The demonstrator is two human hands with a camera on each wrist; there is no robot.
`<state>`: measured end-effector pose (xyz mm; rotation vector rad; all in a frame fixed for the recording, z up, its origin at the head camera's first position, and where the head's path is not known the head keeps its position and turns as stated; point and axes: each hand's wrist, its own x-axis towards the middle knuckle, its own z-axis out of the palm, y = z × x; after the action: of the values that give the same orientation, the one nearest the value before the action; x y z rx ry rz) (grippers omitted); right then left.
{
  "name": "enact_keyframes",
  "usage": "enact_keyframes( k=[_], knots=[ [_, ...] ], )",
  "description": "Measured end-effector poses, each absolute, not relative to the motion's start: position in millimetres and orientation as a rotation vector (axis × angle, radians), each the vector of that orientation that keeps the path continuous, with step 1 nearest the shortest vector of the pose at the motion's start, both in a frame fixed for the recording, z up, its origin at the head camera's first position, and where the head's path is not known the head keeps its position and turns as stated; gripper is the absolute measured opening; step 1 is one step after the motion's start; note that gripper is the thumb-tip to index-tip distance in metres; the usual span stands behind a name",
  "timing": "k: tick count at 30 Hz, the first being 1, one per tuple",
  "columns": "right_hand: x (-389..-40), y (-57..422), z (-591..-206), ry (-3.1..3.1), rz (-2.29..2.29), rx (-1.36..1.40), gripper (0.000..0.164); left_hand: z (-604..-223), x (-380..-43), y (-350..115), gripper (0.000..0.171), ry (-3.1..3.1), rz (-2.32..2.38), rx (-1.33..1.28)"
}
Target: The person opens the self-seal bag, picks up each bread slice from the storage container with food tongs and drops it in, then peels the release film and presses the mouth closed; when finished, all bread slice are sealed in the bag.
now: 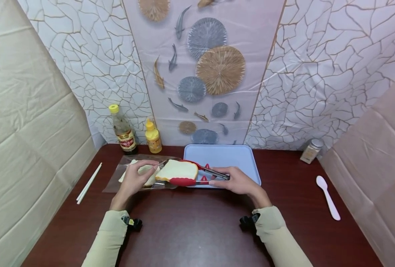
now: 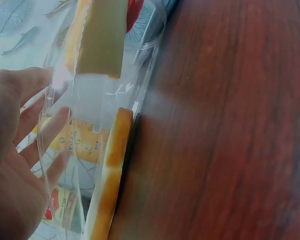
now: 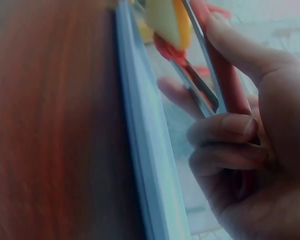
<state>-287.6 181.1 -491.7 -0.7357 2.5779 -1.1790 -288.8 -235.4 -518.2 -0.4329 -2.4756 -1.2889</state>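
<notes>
My left hand (image 1: 135,181) pinches the edge of a clear plastic bag (image 1: 112,182), its thumb and forefinger meeting at the film in the left wrist view. Inside the bag, bread (image 2: 110,180) lies on the table, partly covered by the hand in the head view. My right hand (image 1: 238,180) grips red-and-metal tongs (image 3: 227,82) by the handles. Between the red tips of the tongs is a slice of bread (image 1: 178,170) with a yellow-brown crust. This slice is held at the bag's mouth, its left end near my left fingers, its right part over a light blue tray (image 1: 224,152).
Behind the bag stand a dark sauce bottle (image 1: 125,135) with a yellow cap and a yellow squeeze bottle (image 1: 153,139). White chopsticks (image 1: 89,183) lie at the left. To the right are a spice jar (image 1: 311,151) and a white spoon (image 1: 328,198). Fabric walls surround the table (image 1: 184,230).
</notes>
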Motion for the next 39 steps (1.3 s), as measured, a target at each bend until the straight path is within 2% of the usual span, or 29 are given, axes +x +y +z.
enact_keyframes(
  k=[4, 16, 39],
  knots=[
    [-288.8, 188.0, -494.5, 2.574, -1.189, -0.748, 0.067, -519.4, -289.2, -233.9, 0.018, -2.478, -1.298, -0.427],
    [-286.1, 168.5, -507.7, 2.599, -1.156, -0.807, 0.075, -520.6, -289.9, -232.0, 0.019, -2.470, -1.296, -0.439],
    [-281.4, 143.8, -512.4, 2.646, -1.159, -0.902, 0.073, -516.2, -287.2, -231.9, 0.018, -2.461, -1.328, -0.430]
  ],
)
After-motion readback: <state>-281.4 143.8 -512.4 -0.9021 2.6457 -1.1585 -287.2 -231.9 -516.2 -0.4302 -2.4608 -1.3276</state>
